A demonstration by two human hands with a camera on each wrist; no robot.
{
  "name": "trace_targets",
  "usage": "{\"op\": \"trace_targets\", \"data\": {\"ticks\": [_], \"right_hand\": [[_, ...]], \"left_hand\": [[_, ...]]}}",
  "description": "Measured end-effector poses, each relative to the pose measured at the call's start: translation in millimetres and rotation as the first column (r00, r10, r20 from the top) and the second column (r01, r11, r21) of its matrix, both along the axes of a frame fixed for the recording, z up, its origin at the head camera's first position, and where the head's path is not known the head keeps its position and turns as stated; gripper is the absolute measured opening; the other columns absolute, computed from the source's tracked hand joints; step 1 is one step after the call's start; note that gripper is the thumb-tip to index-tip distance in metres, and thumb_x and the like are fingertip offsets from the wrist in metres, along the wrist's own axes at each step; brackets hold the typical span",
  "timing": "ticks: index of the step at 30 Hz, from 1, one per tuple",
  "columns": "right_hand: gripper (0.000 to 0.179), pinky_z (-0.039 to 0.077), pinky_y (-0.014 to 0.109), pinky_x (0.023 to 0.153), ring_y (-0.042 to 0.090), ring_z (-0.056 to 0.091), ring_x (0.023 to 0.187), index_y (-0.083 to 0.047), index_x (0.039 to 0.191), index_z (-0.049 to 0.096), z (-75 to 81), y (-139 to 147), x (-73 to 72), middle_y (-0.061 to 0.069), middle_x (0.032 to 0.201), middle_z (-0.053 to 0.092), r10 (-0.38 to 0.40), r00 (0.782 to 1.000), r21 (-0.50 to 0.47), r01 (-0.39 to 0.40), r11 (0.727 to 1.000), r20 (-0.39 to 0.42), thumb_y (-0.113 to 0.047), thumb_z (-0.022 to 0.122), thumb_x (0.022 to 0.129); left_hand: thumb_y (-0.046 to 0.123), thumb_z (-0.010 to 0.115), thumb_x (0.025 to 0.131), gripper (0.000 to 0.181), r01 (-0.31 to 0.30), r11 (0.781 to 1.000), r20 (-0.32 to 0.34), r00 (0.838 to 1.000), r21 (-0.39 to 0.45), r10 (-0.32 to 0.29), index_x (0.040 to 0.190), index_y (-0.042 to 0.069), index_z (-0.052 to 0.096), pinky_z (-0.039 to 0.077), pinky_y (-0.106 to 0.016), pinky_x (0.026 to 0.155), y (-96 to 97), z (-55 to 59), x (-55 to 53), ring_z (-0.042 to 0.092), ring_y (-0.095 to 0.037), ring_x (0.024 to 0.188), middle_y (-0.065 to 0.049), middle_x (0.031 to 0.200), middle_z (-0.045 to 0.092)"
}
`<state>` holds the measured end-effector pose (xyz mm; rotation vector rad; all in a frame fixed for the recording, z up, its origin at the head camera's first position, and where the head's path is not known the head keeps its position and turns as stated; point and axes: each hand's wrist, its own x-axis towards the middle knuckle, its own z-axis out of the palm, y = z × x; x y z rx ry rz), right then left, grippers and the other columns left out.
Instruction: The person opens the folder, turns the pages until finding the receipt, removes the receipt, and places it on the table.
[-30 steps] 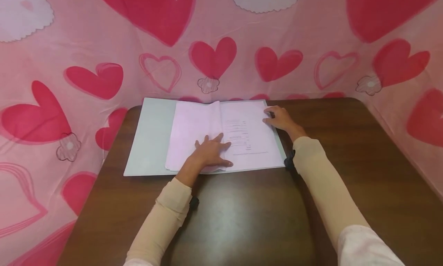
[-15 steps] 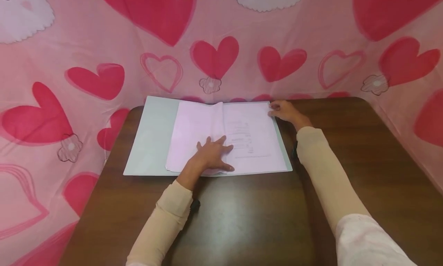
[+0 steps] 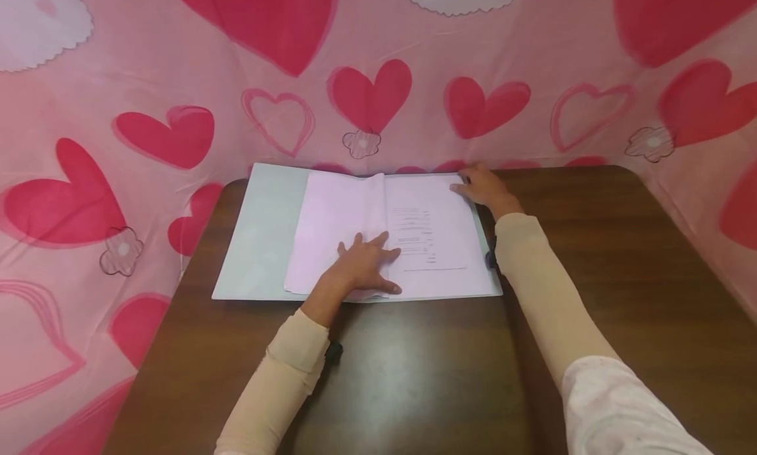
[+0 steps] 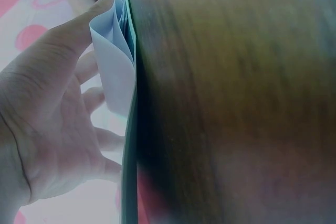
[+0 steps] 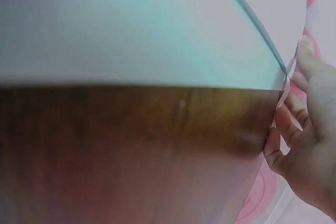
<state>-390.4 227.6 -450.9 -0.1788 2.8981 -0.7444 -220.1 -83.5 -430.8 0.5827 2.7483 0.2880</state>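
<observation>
I'm watching remotely: left hand [image 3: 362, 265] splayed wide at centre frame, pressing the folded-back sheets [image 3: 337, 212]. Right of centre, the printed page [image 3: 428, 228] lies on the open folder [image 3: 248, 238]. Farther up, right hand [image 3: 487, 189] pinches its corner, maybe folder too, can't tell. If the left slips, I'd expect those sheets to spring back.

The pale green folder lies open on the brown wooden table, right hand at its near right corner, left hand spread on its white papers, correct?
Not quite: the head view shows the right hand at the far right corner of the pale green folder, not the near one. The rest stands.
</observation>
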Motion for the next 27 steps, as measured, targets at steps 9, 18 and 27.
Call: {"op": "trace_targets", "data": {"ticks": [9, 18, 27], "right_hand": [[0.069, 0.038, 0.065, 0.116, 0.04, 0.041, 0.135, -0.011, 0.153, 0.04, -0.6, -3.9, 0.7, 0.017, 0.15, 0.037, -0.05, 0.999, -0.018, 0.05, 0.999, 0.0, -0.038, 0.068, 0.095], [0.06, 0.042, 0.055, 0.118, 0.036, 0.044, 0.132, -0.01, 0.146, 0.045, 2.1, -9.7, 3.2, 0.016, 0.144, 0.047, -0.034, 0.997, -0.132, 0.024, 0.991, -0.074, -0.019, 0.072, 0.094], [0.06, 0.045, 0.055, 0.114, 0.037, 0.049, 0.128, -0.011, 0.148, 0.05, -2.2, -7.4, 8.3, 0.017, 0.143, 0.051, -0.037, 0.998, -0.227, 0.023, 0.974, -0.058, -0.021, 0.073, 0.093]], "left_hand": [[0.06, 0.081, 0.074, 0.09, -0.01, 1.0, 0.016, 1.0, 0.006, 0.01, 0.153, 0.042, 0.041, 0.013, -0.076, 0.12, -1.1, -1.4, -0.8, 0.015, -0.049, 0.157, 0.004, 0.172, 0.022], [0.059, 0.081, 0.074, 0.09, -0.015, 1.0, 0.017, 1.0, 0.014, 0.015, 0.153, 0.041, 0.041, 0.013, -0.077, 0.12, -0.9, -0.4, 0.4, 0.015, -0.049, 0.157, 0.004, 0.172, 0.022], [0.058, 0.082, 0.075, 0.09, -0.014, 1.0, 0.024, 1.0, 0.012, 0.014, 0.153, 0.041, 0.041, 0.012, -0.077, 0.12, -1.2, -0.5, 0.1, 0.014, -0.049, 0.157, 0.004, 0.172, 0.021]]}}
